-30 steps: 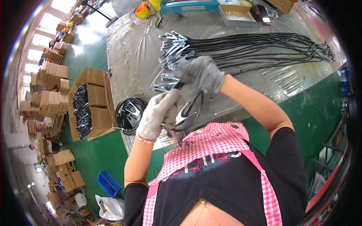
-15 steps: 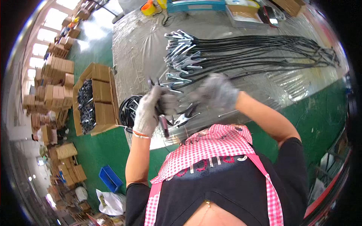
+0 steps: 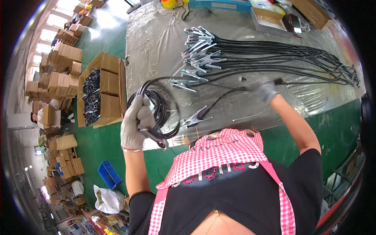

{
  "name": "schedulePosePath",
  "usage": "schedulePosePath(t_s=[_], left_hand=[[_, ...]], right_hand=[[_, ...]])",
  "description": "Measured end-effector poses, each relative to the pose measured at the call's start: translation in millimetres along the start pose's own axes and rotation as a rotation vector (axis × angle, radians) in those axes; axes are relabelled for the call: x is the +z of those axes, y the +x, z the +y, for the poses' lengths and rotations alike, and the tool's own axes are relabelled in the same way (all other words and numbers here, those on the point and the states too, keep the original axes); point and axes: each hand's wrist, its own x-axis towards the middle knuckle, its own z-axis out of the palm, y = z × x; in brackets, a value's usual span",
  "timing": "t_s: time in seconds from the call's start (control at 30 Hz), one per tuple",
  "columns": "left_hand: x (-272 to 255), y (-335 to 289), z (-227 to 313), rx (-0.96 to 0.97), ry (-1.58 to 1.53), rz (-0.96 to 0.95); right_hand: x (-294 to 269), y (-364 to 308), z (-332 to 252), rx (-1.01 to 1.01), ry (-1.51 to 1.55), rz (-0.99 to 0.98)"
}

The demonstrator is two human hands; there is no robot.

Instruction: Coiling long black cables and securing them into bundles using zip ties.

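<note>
My left hand, in a whitish glove, is closed around a loop of black cable at the table's left front. A dark, metallic piece sticks out below its fingers; its kind is unclear. Behind that loop lies a coil of black cable. My right hand, in a grey glove and blurred, is closed on a black cable that runs left to a silver spring clamp on the table. Beyond, several silver clamps lie bunched, their black cables stretching right.
A cardboard box holding black cable pieces stands left of the plastic-covered table. At the back are a blue tray, an open carton and a yellow-orange roll. A blue bin sits on the green floor.
My left hand has moved left and slightly down, lifting a loop of cable. My right hand has moved right, drawing cable along. The view has shifted a little.
</note>
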Motion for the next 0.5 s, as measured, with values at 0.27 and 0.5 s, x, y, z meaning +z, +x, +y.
schedulePosePath(t_s=[0.27, 0.5], left_hand=[[4, 14, -50, 0.574, 1.312, -0.246], [32, 10, -52, -0.021, 0.367, 0.006]], right_hand=[[-130, 0, -194, -0.787, 0.277, 0.878], [-75, 6, -139, -0.386, -0.02, 0.611]])
